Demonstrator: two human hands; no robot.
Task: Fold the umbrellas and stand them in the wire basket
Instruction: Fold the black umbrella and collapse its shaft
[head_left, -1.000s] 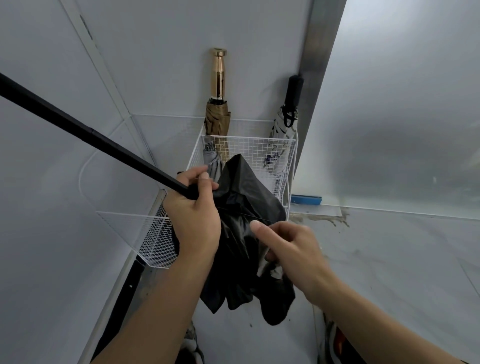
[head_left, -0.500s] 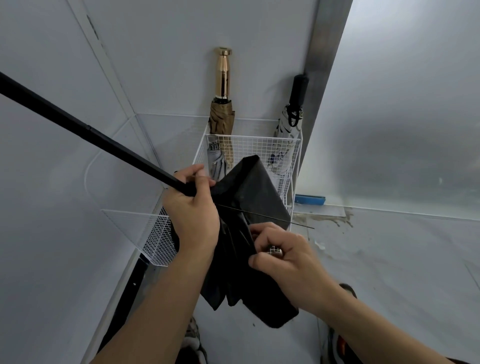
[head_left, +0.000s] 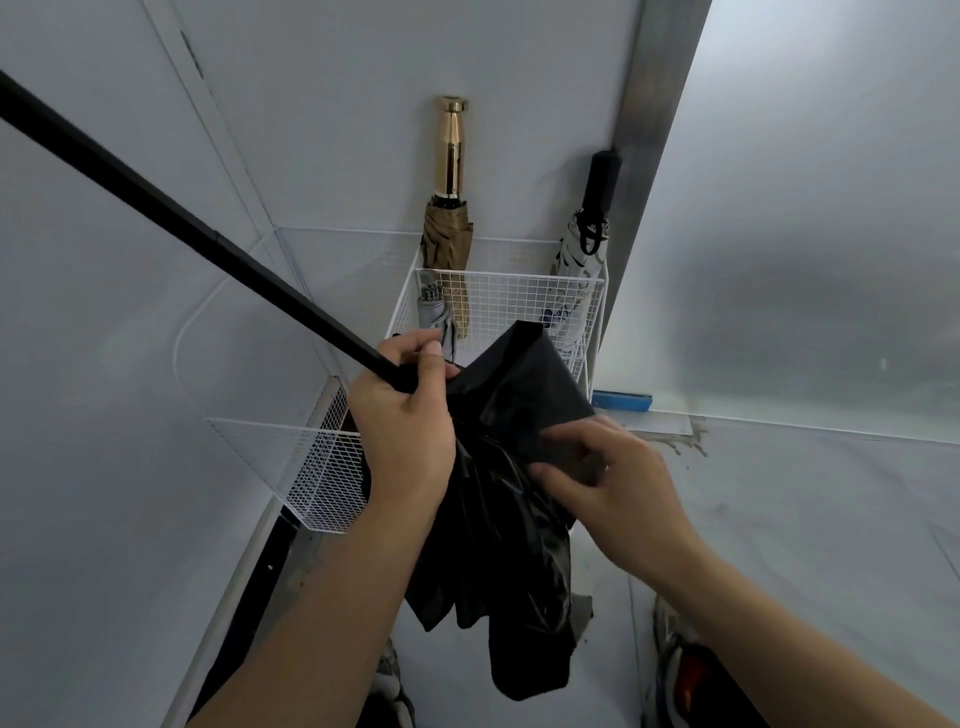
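Holds the black umbrella (head_left: 498, 545) slantwise just before the wire basket (head_left: 519, 301), shaft running up-left, slack canopy hanging down. Grips the shaft at the canopy with the left hand (head_left: 405, 421), pinches a fold with the right hand (head_left: 618, 483) (the nearer to the loose cloth).

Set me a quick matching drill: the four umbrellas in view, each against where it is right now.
1 black umbrella
2 tan umbrella
3 white patterned umbrella
4 grey umbrella

A far right corner of the wire basket, black handle up
B held by left hand and right hand, outside the basket
C low inside the basket, left side
D standing in the basket, gold handle up

Pairs: 1-B, 2-D, 3-A, 4-C
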